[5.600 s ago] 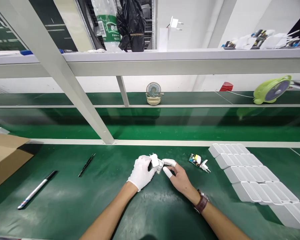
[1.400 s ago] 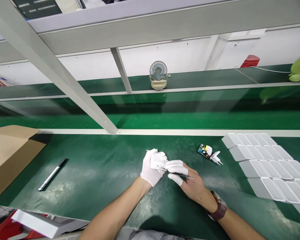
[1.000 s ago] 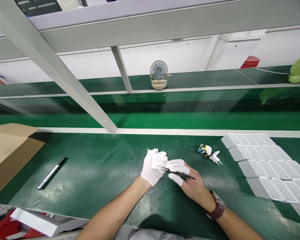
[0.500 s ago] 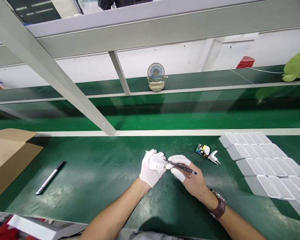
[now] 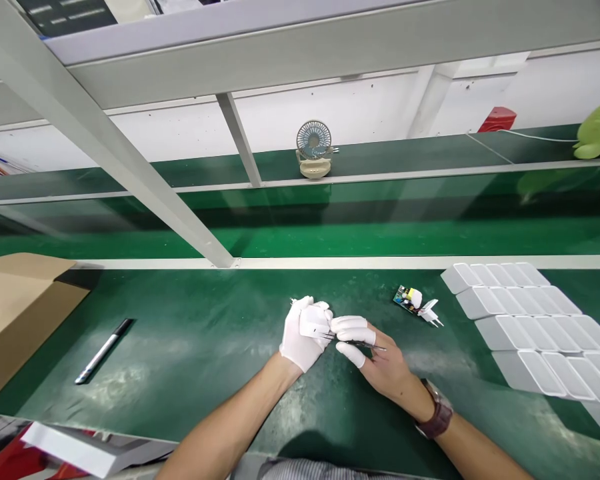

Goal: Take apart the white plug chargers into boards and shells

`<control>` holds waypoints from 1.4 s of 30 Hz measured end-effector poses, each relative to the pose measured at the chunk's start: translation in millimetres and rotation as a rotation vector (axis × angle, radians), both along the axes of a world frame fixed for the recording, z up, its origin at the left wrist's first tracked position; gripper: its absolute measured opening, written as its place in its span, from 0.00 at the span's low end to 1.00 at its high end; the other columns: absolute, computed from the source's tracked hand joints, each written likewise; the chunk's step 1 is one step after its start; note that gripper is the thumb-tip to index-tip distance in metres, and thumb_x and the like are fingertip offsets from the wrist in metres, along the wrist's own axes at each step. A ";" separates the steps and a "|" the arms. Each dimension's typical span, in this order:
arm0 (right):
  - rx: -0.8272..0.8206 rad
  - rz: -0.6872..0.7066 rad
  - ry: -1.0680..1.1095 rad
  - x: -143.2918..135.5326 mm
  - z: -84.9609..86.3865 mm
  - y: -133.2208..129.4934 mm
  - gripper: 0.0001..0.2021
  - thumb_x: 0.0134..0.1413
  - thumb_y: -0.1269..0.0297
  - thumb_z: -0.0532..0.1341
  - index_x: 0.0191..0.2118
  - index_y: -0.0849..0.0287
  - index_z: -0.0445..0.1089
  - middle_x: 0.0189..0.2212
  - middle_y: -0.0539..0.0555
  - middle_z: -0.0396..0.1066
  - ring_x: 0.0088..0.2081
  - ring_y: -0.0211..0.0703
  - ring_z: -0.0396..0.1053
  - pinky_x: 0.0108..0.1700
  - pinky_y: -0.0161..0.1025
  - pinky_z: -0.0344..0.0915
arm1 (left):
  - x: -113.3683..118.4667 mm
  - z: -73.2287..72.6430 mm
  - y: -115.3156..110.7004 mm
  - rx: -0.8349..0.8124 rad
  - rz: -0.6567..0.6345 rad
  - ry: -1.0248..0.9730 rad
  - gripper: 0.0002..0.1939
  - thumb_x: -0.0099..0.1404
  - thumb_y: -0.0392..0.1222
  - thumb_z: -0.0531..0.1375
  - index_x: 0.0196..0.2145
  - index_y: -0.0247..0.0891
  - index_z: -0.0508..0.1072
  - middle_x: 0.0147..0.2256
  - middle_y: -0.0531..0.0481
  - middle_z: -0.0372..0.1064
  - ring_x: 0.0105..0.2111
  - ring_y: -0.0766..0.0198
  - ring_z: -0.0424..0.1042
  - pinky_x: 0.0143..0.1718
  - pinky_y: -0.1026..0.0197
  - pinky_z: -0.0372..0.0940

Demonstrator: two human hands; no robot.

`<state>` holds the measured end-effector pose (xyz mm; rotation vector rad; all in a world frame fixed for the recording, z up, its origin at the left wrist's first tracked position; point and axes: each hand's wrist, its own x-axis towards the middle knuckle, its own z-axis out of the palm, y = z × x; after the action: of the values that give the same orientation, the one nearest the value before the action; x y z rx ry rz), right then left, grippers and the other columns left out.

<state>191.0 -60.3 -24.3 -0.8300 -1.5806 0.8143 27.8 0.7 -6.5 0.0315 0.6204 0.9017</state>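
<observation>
My left hand [image 5: 300, 347], in a white glove, is closed around a small white plastic case [image 5: 314, 323] that rests across its palm and fingers. My right hand [image 5: 367, 347] has white covers on its fingertips and pinches a pair of dark tweezers [image 5: 363, 345]. The tweezers' tips reach the near right side of the white case, close to the left fingers; whether they touch it I cannot tell. Right of my hands, a small circuit board [image 5: 407, 299] with a white two-pin plug [image 5: 431, 312] at its end lies on the green bench top [image 5: 220, 333].
Rows of white plastic cases [image 5: 525, 300] stand on the right. A black-and-white marker pen [image 5: 104, 351] lies left, near a cardboard box [image 5: 25, 313]. A slanting grey post [image 5: 145, 187] meets the bench's back strip. A small fan [image 5: 314, 148] stands on the shelf behind.
My right hand has turned the tweezers flatter, and their tips now lie across the near side of the white case. My left hand keeps hold of the case. The view has shifted slightly.
</observation>
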 end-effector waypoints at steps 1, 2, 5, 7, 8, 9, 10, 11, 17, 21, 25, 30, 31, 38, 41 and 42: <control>0.001 0.012 -0.007 -0.3 -0.6 0.0 0.14 0.61 0.71 0.64 0.51 0.51 0.72 0.50 0.57 0.74 0.55 0.50 0.71 0.55 0.51 0.72 | 0.4 1.0 -0.2 -0.009 0.001 0.002 0.14 0.66 0.44 0.58 0.27 0.33 0.73 0.24 0.44 0.72 0.24 0.60 0.72 0.25 0.61 0.67; -0.003 0.022 -0.012 -0.6 -1.1 -0.1 0.14 0.62 0.70 0.64 0.51 0.51 0.72 0.50 0.57 0.74 0.55 0.51 0.71 0.55 0.52 0.72 | 0.7 1.9 -0.3 -0.020 -0.006 0.006 0.14 0.66 0.44 0.58 0.27 0.33 0.73 0.24 0.44 0.72 0.23 0.61 0.72 0.24 0.62 0.66; -0.011 0.042 -0.011 -0.9 -1.9 -0.9 0.14 0.62 0.70 0.64 0.52 0.51 0.72 0.50 0.57 0.74 0.55 0.51 0.71 0.55 0.53 0.72 | 1.3 3.3 0.1 -0.046 -0.044 0.010 0.14 0.66 0.45 0.58 0.27 0.32 0.73 0.24 0.44 0.72 0.19 0.65 0.68 0.18 0.64 0.62; -0.016 0.051 -0.019 -1.4 -2.0 -1.6 0.14 0.62 0.71 0.63 0.52 0.51 0.71 0.51 0.58 0.74 0.55 0.51 0.71 0.55 0.53 0.72 | 1.4 3.1 0.5 -0.042 -0.060 0.001 0.15 0.66 0.45 0.57 0.26 0.32 0.72 0.23 0.44 0.71 0.17 0.66 0.67 0.16 0.66 0.59; -0.015 0.051 -0.024 -1.8 -2.0 -1.9 0.14 0.62 0.71 0.62 0.52 0.50 0.71 0.51 0.57 0.74 0.55 0.51 0.71 0.55 0.53 0.72 | 1.3 2.5 0.7 -0.037 -0.068 0.001 0.15 0.65 0.45 0.57 0.26 0.32 0.72 0.23 0.44 0.71 0.16 0.67 0.66 0.16 0.66 0.58; -0.010 0.049 -0.028 -2.3 -2.0 -2.2 0.14 0.62 0.72 0.62 0.52 0.50 0.71 0.51 0.57 0.74 0.55 0.51 0.71 0.55 0.52 0.72 | 1.1 1.5 0.8 -0.030 -0.075 0.006 0.15 0.65 0.44 0.57 0.26 0.32 0.72 0.23 0.44 0.71 0.16 0.67 0.66 0.15 0.66 0.57; 0.000 0.047 -0.029 -2.9 -2.1 -2.3 0.15 0.62 0.72 0.62 0.52 0.50 0.71 0.51 0.57 0.74 0.55 0.51 0.71 0.54 0.52 0.72 | 0.8 0.1 0.9 -0.022 -0.081 0.013 0.14 0.65 0.44 0.57 0.27 0.31 0.73 0.24 0.44 0.72 0.16 0.68 0.66 0.15 0.67 0.57; 0.011 0.044 -0.027 -3.4 -2.2 -2.4 0.15 0.62 0.73 0.62 0.52 0.50 0.71 0.51 0.57 0.74 0.55 0.51 0.71 0.54 0.52 0.73 | 0.4 -1.7 1.0 -0.013 -0.086 0.020 0.14 0.65 0.45 0.57 0.27 0.31 0.73 0.24 0.44 0.72 0.16 0.68 0.66 0.15 0.67 0.56; 0.048 0.042 -0.056 -5.7 -0.5 -2.0 0.19 0.61 0.77 0.62 0.54 0.50 0.70 0.49 0.56 0.75 0.56 0.50 0.70 0.55 0.51 0.72 | -1.6 -12.2 0.9 0.026 -0.090 0.020 0.15 0.66 0.46 0.58 0.30 0.31 0.73 0.25 0.44 0.72 0.18 0.67 0.67 0.16 0.67 0.56; 0.080 0.037 -0.075 -6.2 2.0 -2.0 0.20 0.61 0.77 0.61 0.55 0.50 0.69 0.49 0.56 0.75 0.55 0.49 0.71 0.54 0.51 0.72 | -1.7 -12.5 1.1 0.030 -0.102 0.020 0.15 0.66 0.46 0.58 0.29 0.31 0.73 0.25 0.44 0.72 0.17 0.67 0.66 0.15 0.67 0.55; 0.073 0.031 -0.109 -6.2 2.4 -3.5 0.19 0.62 0.76 0.60 0.55 0.50 0.68 0.49 0.56 0.75 0.55 0.49 0.71 0.55 0.51 0.73 | -0.8 -8.7 0.0 0.040 -0.091 0.051 0.15 0.65 0.46 0.58 0.28 0.31 0.73 0.25 0.44 0.72 0.17 0.66 0.67 0.13 0.67 0.53; -0.003 0.031 -0.118 -8.3 1.1 -4.9 0.15 0.64 0.73 0.60 0.53 0.51 0.70 0.50 0.57 0.74 0.55 0.49 0.71 0.54 0.50 0.72 | 2.8 -7.9 -5.7 0.050 0.018 0.067 0.13 0.64 0.45 0.60 0.26 0.33 0.71 0.23 0.46 0.70 0.20 0.65 0.69 0.19 0.65 0.60; -0.014 0.026 -0.111 -8.9 1.6 -4.6 0.14 0.64 0.73 0.60 0.52 0.51 0.71 0.49 0.57 0.75 0.54 0.49 0.71 0.54 0.50 0.72 | 3.9 -8.5 -7.2 0.066 0.057 0.071 0.12 0.63 0.43 0.60 0.25 0.33 0.71 0.23 0.47 0.70 0.21 0.64 0.69 0.22 0.64 0.63; -0.001 0.068 -0.095 -10.4 8.4 0.2 0.14 0.64 0.72 0.60 0.52 0.51 0.70 0.45 0.56 0.75 0.51 0.48 0.73 0.51 0.47 0.73 | 9.5 -11.1 -15.2 0.123 0.222 0.116 0.07 0.59 0.37 0.60 0.24 0.36 0.69 0.22 0.51 0.66 0.23 0.63 0.68 0.27 0.60 0.63; -0.014 0.073 -0.117 -10.0 6.0 2.2 0.14 0.64 0.70 0.61 0.53 0.50 0.70 0.46 0.55 0.75 0.51 0.48 0.73 0.51 0.47 0.72 | 9.6 -10.0 -15.3 0.098 0.234 0.123 0.07 0.59 0.37 0.60 0.24 0.37 0.68 0.22 0.51 0.65 0.23 0.63 0.68 0.27 0.60 0.62; -0.021 0.074 -0.126 -9.9 4.4 3.0 0.14 0.63 0.70 0.61 0.53 0.50 0.70 0.46 0.55 0.76 0.51 0.49 0.73 0.52 0.47 0.72 | 9.7 -9.3 -14.8 0.087 0.246 0.122 0.07 0.59 0.37 0.60 0.24 0.37 0.68 0.22 0.52 0.64 0.23 0.63 0.68 0.27 0.60 0.62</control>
<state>181.1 -57.3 -19.8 -0.8559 -1.7247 0.8466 37.5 -14.2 -15.8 0.0901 0.7081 1.1712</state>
